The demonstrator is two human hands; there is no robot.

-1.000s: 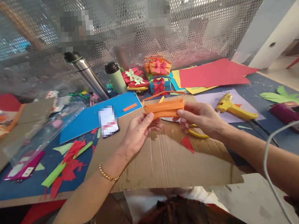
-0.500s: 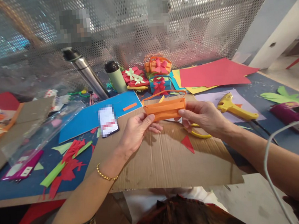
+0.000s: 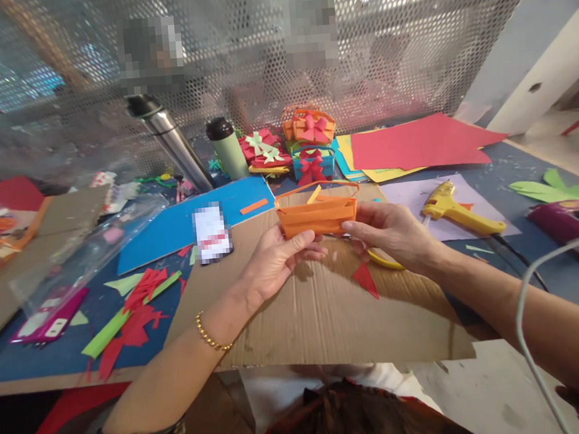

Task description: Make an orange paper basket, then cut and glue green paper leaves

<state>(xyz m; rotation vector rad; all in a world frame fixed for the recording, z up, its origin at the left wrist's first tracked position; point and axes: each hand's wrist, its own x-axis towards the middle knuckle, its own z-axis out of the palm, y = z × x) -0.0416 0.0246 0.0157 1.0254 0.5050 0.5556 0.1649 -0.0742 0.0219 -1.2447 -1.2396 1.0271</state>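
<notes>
A small orange paper basket (image 3: 318, 217) with a thin strip handle is held above the cardboard (image 3: 298, 330). My left hand (image 3: 277, 261) grips its lower left part, thumb on the front face. At its lower right corner, my right hand (image 3: 391, 232) pinches it between thumb and fingers. Yellow-handled scissors (image 3: 387, 260) lie under my right hand, partly hidden by it. A red paper triangle (image 3: 365, 280) rests on the cardboard below the basket.
Behind stand a steel flask (image 3: 176, 142), a green bottle (image 3: 227, 148) and finished paper baskets (image 3: 314, 165). A phone (image 3: 212, 233) lies left, with red scraps (image 3: 137, 322) beyond. A yellow glue gun (image 3: 457, 212) and a white cable (image 3: 521, 299) are at right.
The basket has tilted a little, its front face now more toward me. My left thumb has slid right along its lower edge. The whole view has shifted slightly.
</notes>
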